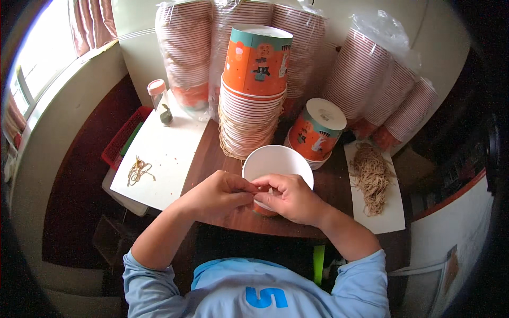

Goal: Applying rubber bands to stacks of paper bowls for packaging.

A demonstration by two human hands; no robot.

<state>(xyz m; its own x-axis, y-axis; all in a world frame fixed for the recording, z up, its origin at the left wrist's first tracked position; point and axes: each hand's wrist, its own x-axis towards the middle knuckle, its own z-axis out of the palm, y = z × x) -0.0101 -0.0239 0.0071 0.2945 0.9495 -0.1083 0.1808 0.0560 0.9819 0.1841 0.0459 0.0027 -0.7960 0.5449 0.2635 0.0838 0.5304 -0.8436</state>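
Head view: the left hand (220, 193) and right hand (289, 199) are pinching closed on the near rim of an empty white paper cup (277, 164) at the table (212, 153) edge. Too hard a squeeze may dent the rim. Behind it, a tall cup stack (253, 100) is leaning; bagged cup sleeves (371, 79) are lining the wall.

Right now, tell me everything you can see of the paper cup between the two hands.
The paper cup looks like white-lined paperboard with an orange outside, seen only at its lower edge under the fingers. Its round mouth faces the camera, tilted slightly toward the person, and the inside shows nothing in it. It sits at the near edge of the brown table, in front of the tall cup stack. The left hand and right hand meet at its near rim, covering that part.
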